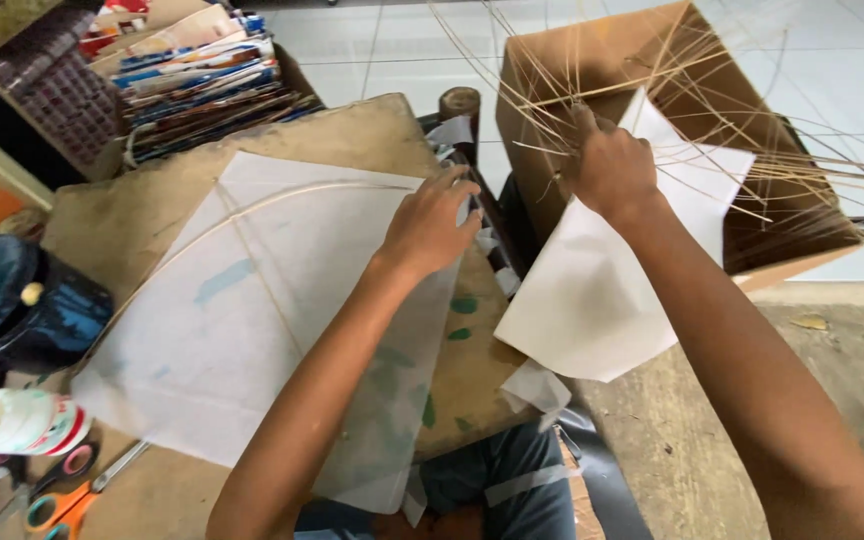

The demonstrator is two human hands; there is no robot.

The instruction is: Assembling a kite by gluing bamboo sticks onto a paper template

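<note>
A white paper kite (252, 300) with a thin bowed stick and a straight spine lies on a worn brown work board (132, 220). My left hand (432, 222) rests on the kite's right corner, fingers bent and pressing the paper. My right hand (607, 165) reaches into an open cardboard box (752, 100) to the right and grips among several thin bamboo sticks (592, 90) that fan out of it. A loose white paper sheet (602, 290) hangs from the box, under my right forearm.
A dark round tin (12, 305) and a white glue pot (17, 422) stand at the left. Orange-handled scissors (72, 490) lie at the lower left. A stack of coloured papers (202, 75) sits behind the board. White floor tiles lie beyond.
</note>
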